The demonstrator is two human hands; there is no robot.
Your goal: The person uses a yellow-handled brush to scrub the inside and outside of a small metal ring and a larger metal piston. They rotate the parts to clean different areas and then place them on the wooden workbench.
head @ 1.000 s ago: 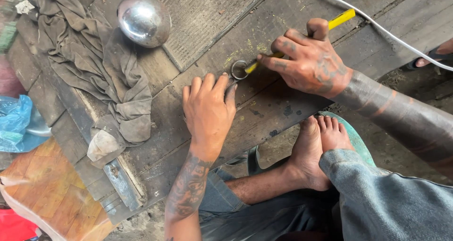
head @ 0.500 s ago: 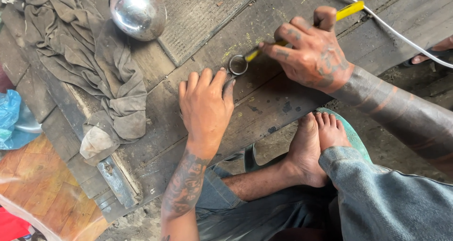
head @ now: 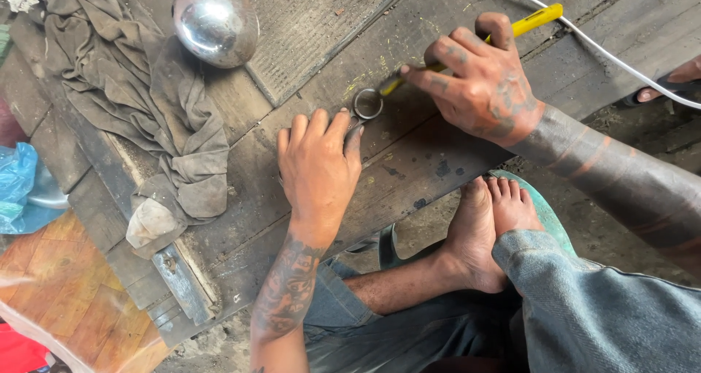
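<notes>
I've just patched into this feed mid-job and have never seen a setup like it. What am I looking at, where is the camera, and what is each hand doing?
There is no machine: a person works with bare hands, and the one camera sits on their head, looking down. The left hand lies flat on a dark wooden board, its fingertips by a small metal ring. The right hand holds a yellow pencil-like marker, tip at the ring. Also on the boards are a grey rag, a shiny metal dome and a white cable. The person's bare feet show below.

Glossy metal ball (head: 215, 24), small metal ring (head: 367, 104), rough matt wooden planks (head: 409, 161), grimy matt cloth (head: 139, 103).
</notes>
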